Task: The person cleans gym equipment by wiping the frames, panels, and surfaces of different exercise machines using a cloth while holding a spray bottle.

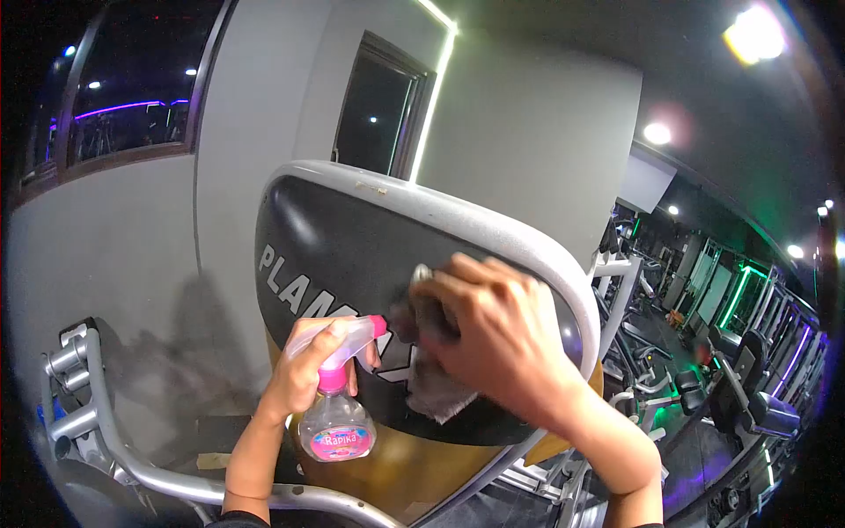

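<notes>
left grip (299,377): closed round upright spray bottle (339,421) before black panel (352,224), presumably so fingers reach its spray head (352,336) | right grip (500,326): clutching grey cloth (438,392) at panel's face; blur hides whether it touches

- To my left, a dark-framed window (132,79) in the grey wall (114,255)
- A white LED strip (430,106) beside a narrower window (374,110)
- Ceiling lights (754,35) overhead
- Gym machines (752,365) crowding the right, some lit green

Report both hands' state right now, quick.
Left hand: closed, holding the spray bottle by its sprayer head.
Right hand: closed, holding a gray cloth; grip partly blurred.
</notes>
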Demonstrator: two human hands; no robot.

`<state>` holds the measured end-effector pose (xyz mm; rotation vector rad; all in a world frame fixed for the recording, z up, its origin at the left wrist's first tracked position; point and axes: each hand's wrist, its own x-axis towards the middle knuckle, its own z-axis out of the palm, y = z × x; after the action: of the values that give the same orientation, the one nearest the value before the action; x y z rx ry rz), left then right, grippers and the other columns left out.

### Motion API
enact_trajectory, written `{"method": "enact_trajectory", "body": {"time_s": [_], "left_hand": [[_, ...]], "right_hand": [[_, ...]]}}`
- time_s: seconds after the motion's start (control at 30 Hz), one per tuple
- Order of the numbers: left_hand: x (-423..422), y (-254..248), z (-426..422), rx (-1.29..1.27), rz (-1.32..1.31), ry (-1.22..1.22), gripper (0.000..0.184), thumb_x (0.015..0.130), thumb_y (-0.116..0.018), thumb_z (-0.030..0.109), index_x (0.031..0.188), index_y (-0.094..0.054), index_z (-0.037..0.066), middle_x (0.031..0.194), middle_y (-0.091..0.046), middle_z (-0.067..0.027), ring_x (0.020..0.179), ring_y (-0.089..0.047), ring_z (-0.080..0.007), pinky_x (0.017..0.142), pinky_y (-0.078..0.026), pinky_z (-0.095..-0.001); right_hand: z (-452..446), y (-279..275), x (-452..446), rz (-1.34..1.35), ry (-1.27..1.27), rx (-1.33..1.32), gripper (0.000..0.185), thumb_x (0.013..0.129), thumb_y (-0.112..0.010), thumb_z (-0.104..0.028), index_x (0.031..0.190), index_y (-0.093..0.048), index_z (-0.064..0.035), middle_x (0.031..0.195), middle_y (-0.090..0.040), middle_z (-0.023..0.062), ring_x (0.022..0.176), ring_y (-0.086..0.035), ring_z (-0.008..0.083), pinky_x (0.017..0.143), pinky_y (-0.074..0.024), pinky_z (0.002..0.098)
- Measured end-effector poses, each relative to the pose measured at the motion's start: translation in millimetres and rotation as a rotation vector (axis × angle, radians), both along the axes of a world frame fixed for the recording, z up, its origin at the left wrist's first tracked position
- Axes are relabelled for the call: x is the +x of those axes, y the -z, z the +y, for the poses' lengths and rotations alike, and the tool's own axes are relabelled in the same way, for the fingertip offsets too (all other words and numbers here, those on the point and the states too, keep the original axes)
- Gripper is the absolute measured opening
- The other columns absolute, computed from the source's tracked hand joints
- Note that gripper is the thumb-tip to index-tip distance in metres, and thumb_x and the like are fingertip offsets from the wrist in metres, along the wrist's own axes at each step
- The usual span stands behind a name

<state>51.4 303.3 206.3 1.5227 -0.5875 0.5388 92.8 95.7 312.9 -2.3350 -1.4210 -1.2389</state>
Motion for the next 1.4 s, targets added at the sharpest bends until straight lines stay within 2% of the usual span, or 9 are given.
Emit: {"method": "enact_trajectory", "body": {"time_s": [0.1, 0.4, 0.47, 0.7, 0.97, 1.07, 1.17, 1.27, 1.4], "left_hand": [[-1.5, -2.5, 0.5, -0.01, 0.012, 0.007, 0.063, 0.101, -0.038, 0.049, 0.093, -0.066, -0.007, 0.084, -0.065, -0.0127, 0.061, -0.062, -0.0179, 0.052, -0.051, -0.0274], [4.4, -0.6, -1.6, -0.01, 0.044, -0.057, 0.066, 0.097, -0.04, 0.052, 0.082, -0.067, -0.007, 0.077, -0.067, -0.0163, 0.05, -0.062, -0.0196, 0.045, -0.049, -0.0273], [4.5, 0.2, 1.0, -0.003, 0.047, -0.006, 0.061, 0.1, -0.04, 0.049, 0.087, -0.066, -0.005, 0.079, -0.067, -0.0124, 0.053, -0.06, -0.0178, 0.051, -0.049, -0.0283], [5.6, 1.5, 3.7, 0.02, 0.021, 0.012, 0.06, 0.101, -0.039, 0.046, 0.088, -0.066, -0.006, 0.079, -0.067, -0.0124, 0.053, -0.061, -0.0181, 0.051, -0.049, -0.0279], [7.9, 1.1, -2.4, -0.046, 0.032, 0.045, 0.054, 0.1, -0.039, 0.038, 0.1, -0.068, -0.008, 0.078, -0.068, -0.0128, 0.051, -0.061, -0.0166, 0.05, -0.05, -0.026], [8.7, 1.1, -2.9, -0.026, 0.013, 0.037, 0.054, 0.1, -0.039, 0.038, 0.1, -0.068, -0.008, 0.077, -0.069, -0.0146, 0.05, -0.061, -0.0172, 0.05, -0.05, -0.0262], [10.8, 1.9, -3.3, -0.024, 0.007, 0.02, 0.056, 0.098, -0.04, 0.04, 0.097, -0.068, -0.009, 0.077, -0.068, -0.0157, 0.05, -0.062, -0.0184, 0.049, -0.05, -0.0269], [12.1, 4.5, 1.1, -0.026, 0.005, 0.046, 0.059, 0.095, -0.042, 0.044, 0.091, -0.067, -0.009, 0.075, -0.067, -0.0161, 0.049, -0.061, -0.0194, 0.047, -0.049, -0.0273], [12.7, 4.1, 0.4, -0.043, 0.004, 0.034, 0.057, 0.094, -0.042, 0.043, 0.088, -0.066, -0.008, 0.075, -0.067, -0.0154, 0.048, -0.061, -0.0188, 0.046, -0.049, -0.0263]], "right_hand": [[-19.1, 14.9, -22.2, 0.017, 0.052, -0.083, 0.025, 0.079, -0.071, -0.028, 0.1, -0.07, -0.0132, 0.094, -0.062, 0.0023, 0.088, -0.065, 0.0241, 0.062, -0.0573, 0.0397], [12.2, -42.2, 25.4, -0.12, 0.021, 0.016, 0.017, 0.077, -0.07, -0.017, 0.093, -0.072, -0.0116, 0.094, -0.068, 0.0112, 0.087, -0.068, 0.0301, 0.073, -0.0556, 0.0418], [31.1, -47.4, 34.6, -0.034, 0.129, -0.017, 0.029, 0.075, -0.073, -0.019, 0.103, -0.073, -0.0092, 0.099, -0.069, 0.0108, 0.095, -0.066, 0.0343, 0.084, -0.053, 0.0427], [-0.4, -41.1, 18.7, -0.083, 0.1, -0.002, 0.026, 0.074, -0.074, -0.02, 0.097, -0.072, -0.0075, 0.096, -0.067, 0.0137, 0.091, -0.068, 0.0329, 0.078, -0.0554, 0.0425], [-76.6, -28.4, -25.4, 0.119, 0.288, 0.188, 0.032, 0.068, -0.076, -0.015, 0.1, -0.073, -0.0117, 0.094, -0.069, 0.0086, 0.086, -0.067, 0.031, 0.076, -0.0534, 0.0389], [-56.0, -17.0, -16.9, -0.007, 0.14, 0.26, 0.031, 0.07, -0.076, -0.012, 0.101, -0.073, -0.0122, 0.099, -0.07, 0.0086, 0.088, -0.068, 0.0307, 0.079, -0.0542, 0.0387], [-32.6, -13.1, -2.8, 0.034, -0.082, 0.159, 0.025, 0.076, -0.072, -0.011, 0.101, -0.072, -0.013, 0.1, -0.068, 0.0092, 0.093, -0.066, 0.0302, 0.078, -0.0548, 0.0411], [-13.5, 1.4, 1.5, 0.017, 0.012, 0.065, 0.025, 0.081, -0.07, -0.018, 0.106, -0.069, -0.0142, 0.102, -0.066, 0.0072, 0.095, -0.064, 0.0283, 0.077, -0.0558, 0.0406], [-34.1, 10.4, -13.8, 0.059, 0.014, 0.045, 0.031, 0.074, -0.075, -0.018, 0.104, -0.069, -0.016, 0.107, -0.065, 0.002, 0.094, -0.064, 0.0248, 0.077, -0.0557, 0.036]]}}
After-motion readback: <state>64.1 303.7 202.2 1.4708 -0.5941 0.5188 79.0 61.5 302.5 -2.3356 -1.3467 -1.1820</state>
